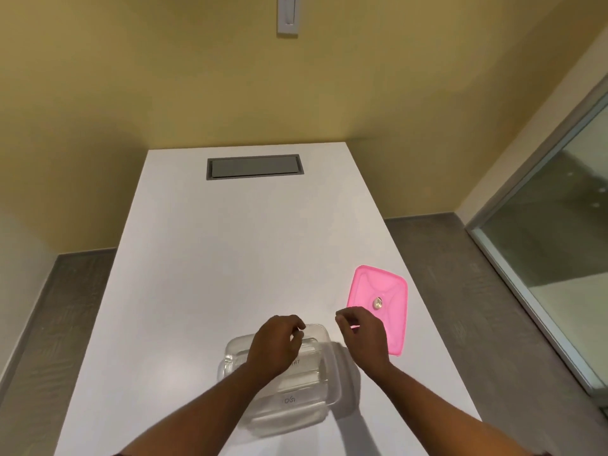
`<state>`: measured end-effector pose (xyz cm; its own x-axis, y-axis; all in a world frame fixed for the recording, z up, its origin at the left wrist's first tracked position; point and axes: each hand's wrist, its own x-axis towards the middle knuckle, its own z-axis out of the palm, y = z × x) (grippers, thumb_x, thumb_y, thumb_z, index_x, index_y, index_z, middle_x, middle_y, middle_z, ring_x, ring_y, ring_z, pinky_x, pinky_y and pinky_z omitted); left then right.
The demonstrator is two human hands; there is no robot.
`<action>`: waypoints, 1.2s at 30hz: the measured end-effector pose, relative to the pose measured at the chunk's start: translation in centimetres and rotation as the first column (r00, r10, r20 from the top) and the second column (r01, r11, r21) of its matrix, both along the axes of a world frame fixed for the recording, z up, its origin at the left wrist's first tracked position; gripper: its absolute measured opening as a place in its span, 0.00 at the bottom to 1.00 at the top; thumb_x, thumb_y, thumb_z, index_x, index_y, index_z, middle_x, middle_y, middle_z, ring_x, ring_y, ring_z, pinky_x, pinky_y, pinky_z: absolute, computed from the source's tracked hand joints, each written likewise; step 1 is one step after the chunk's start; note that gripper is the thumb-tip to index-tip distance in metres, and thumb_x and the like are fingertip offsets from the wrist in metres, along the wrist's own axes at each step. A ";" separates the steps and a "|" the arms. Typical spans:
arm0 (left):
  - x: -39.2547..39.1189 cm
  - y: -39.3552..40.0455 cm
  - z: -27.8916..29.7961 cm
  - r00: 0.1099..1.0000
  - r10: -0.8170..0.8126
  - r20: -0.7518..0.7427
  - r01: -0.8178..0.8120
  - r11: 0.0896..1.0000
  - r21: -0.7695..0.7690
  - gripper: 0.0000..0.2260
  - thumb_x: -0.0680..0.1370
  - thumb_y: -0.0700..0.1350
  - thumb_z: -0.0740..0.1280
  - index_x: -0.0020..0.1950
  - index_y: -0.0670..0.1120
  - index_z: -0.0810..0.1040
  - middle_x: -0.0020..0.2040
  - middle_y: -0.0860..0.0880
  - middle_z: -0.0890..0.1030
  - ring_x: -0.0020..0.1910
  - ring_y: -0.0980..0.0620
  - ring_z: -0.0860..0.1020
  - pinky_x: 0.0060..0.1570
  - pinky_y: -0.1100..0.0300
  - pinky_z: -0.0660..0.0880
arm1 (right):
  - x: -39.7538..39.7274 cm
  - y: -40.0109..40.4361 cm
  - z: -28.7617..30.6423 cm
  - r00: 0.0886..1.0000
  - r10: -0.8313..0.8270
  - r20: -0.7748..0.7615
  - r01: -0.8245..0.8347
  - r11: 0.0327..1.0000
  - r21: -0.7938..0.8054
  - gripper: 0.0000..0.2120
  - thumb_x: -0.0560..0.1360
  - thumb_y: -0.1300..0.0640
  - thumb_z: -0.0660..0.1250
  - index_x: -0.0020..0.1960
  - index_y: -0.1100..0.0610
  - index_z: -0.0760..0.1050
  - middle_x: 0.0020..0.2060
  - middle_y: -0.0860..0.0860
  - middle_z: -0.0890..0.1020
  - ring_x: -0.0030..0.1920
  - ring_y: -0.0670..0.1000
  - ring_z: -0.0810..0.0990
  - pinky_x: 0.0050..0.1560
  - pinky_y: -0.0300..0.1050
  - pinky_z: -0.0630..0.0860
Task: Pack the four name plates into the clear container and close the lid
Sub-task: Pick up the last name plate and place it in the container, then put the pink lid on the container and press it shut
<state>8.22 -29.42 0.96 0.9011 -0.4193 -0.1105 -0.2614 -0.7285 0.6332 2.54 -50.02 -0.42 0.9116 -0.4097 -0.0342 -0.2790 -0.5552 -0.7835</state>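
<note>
A clear container point(324, 386) sits on the white table point(204, 258) near its front edge. White name plates point(296, 394) lie inside it, faint lettering showing on two of them; how many lie there I cannot tell. My left hand point(274, 343) hovers over the container's far part, fingers curled and holding nothing. My right hand point(363, 332) hangs just right of the container, fingers loosely curled, empty, over the near-left corner of the pink lid point(381, 297). The lid lies flat on the table, to the right of the container, with a small round valve at its middle.
A grey cable hatch point(254, 166) is set into the table's far end. The table's right edge runs close to the pink lid. A yellow wall stands behind, a glass partition point(559, 258) at the right, and grey floor point(49, 324) on both sides.
</note>
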 end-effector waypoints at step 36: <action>4.6 -21.2 -4.6 0.698 0.254 -0.670 -0.249 0.963 0.105 0.34 0.75 0.52 0.70 0.76 0.44 0.62 0.72 0.41 0.69 0.68 0.41 0.72 0.68 0.47 0.71 | 1.4 -18.2 -6.0 0.789 -0.320 -0.525 0.551 0.747 0.372 0.20 0.78 0.42 0.68 0.38 0.53 0.65 0.37 0.53 0.69 0.37 0.53 0.69 0.42 0.47 0.69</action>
<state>12.83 -50.58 -3.65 0.6594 -0.1854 -0.7285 0.4243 -0.7082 0.5643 3.91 -68.18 -6.46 0.4838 -0.5777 -0.6574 -0.7399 0.1312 -0.6598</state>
